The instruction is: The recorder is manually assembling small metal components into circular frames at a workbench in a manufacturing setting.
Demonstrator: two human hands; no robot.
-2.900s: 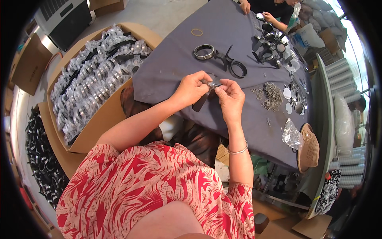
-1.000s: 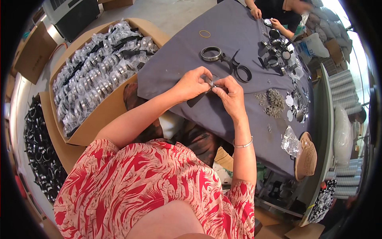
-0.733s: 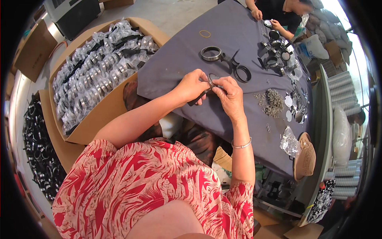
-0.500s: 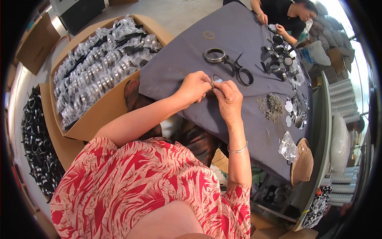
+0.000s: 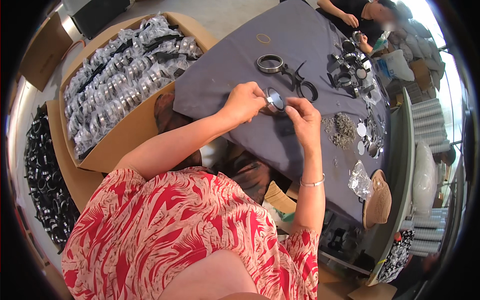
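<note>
My left hand (image 5: 245, 102) pinches a round metal-rimmed disc (image 5: 275, 100) by its left edge, tilted up off the cloth so its dark, shiny face shows. At the disc's right edge is my right hand (image 5: 306, 120), its thumb and forefinger a little apart; whether a fingertip still touches the rim I cannot tell. Just beyond them on the grey cloth lies a larger silver-and-black ring (image 5: 270, 64), joined to a black bracket (image 5: 290, 76). Beside the bracket stands a smaller black ring (image 5: 307, 91).
A carton (image 5: 125, 135) of plastic-wrapped rings is at left, with black rings (image 5: 47, 175) beyond it. On the cloth are a thin yellow ring (image 5: 263, 38), black parts (image 5: 347, 75), small metal clips (image 5: 344, 129) and a straw hat (image 5: 377, 202). A co-worker's hand (image 5: 349, 20) is at the far side.
The disc has turned to show its face. My right hand has moved right and its fingers have loosened from it. The co-worker's hand has lifted away from the piece they hold.
</note>
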